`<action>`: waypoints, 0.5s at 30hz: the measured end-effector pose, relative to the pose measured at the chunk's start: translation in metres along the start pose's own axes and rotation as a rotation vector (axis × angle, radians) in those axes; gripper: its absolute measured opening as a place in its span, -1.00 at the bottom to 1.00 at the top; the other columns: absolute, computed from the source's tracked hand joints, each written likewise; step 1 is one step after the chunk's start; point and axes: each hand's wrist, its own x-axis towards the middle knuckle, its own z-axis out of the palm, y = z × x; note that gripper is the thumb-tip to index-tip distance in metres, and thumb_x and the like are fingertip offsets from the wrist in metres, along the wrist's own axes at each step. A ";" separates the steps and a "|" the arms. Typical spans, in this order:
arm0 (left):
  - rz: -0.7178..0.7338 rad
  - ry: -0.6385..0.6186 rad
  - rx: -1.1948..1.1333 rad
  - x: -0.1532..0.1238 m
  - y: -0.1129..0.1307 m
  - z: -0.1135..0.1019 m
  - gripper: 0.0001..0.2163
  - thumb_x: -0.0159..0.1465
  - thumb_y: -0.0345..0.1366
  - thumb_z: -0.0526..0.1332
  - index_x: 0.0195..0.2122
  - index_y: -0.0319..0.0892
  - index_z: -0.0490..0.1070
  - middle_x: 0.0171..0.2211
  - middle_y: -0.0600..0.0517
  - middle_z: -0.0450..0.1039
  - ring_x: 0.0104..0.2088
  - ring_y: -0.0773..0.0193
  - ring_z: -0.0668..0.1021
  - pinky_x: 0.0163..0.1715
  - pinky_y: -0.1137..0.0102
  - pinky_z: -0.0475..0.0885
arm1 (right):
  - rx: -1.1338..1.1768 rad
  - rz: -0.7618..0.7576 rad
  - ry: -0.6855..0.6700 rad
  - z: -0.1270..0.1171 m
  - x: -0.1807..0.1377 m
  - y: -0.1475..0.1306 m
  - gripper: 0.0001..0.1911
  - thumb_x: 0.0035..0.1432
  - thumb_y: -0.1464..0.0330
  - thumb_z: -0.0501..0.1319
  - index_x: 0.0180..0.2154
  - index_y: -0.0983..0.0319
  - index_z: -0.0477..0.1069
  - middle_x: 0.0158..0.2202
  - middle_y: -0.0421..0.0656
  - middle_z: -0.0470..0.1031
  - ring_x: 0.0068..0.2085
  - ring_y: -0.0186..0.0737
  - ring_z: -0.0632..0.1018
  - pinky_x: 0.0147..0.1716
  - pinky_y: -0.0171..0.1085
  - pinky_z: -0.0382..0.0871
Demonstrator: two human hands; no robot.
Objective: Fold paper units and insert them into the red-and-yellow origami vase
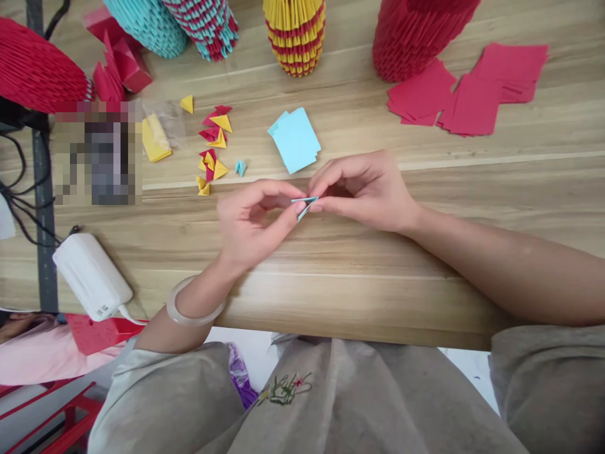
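Between my two hands is a small folded piece of light blue paper (307, 200), pinched at both sides above the table. My left hand (258, 217) grips its left part between thumb and fingers. The thumb and index finger of my right hand (363, 189) close on its right end. Just beyond my hands lies a stack of light blue paper slips (295, 140). One finished-looking blue folded piece (241, 168) rests to the left of the stack. Red and yellow folded triangles (213, 165) sit in a loose column farther left.
Tall vases of folded paper stand along the back, among them a yellow-and-red one (297, 38) and a red one (416, 38). Red paper slips (472, 101) lie at the right. A white power adapter (92, 276) and black cables (23, 208) occupy the left side.
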 end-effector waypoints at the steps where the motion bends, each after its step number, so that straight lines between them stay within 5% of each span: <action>1: -0.005 -0.013 -0.027 -0.001 0.000 -0.001 -0.87 0.23 -0.19 0.28 -0.29 -0.12 0.48 -0.37 0.04 0.55 -0.38 0.31 0.60 -0.37 0.40 0.55 | -0.001 -0.008 0.008 0.000 0.000 0.000 -0.81 -0.13 0.29 0.43 -0.48 0.25 0.51 -0.49 -0.26 0.52 -0.36 -0.35 0.54 -0.31 -0.32 0.47; 5: 0.018 -0.026 -0.041 -0.002 -0.001 -0.003 -0.80 0.20 -0.11 0.30 -0.24 -0.10 0.49 -0.31 0.02 0.57 -0.31 0.27 0.61 -0.32 0.37 0.58 | -0.017 -0.042 0.025 0.000 -0.001 0.003 -0.79 -0.07 0.28 0.40 -0.44 0.28 0.48 -0.48 -0.26 0.49 -0.34 -0.36 0.52 -0.28 -0.32 0.46; 15: 0.132 0.046 0.046 0.003 -0.009 -0.002 -0.92 0.11 -0.28 0.39 -0.37 -0.05 0.53 -0.42 0.12 0.58 -0.41 0.32 0.62 -0.39 0.43 0.56 | -0.040 -0.104 0.015 0.000 -0.002 0.008 -0.81 0.03 0.27 0.35 -0.39 0.27 0.48 -0.46 -0.24 0.46 -0.29 -0.32 0.52 -0.26 -0.29 0.44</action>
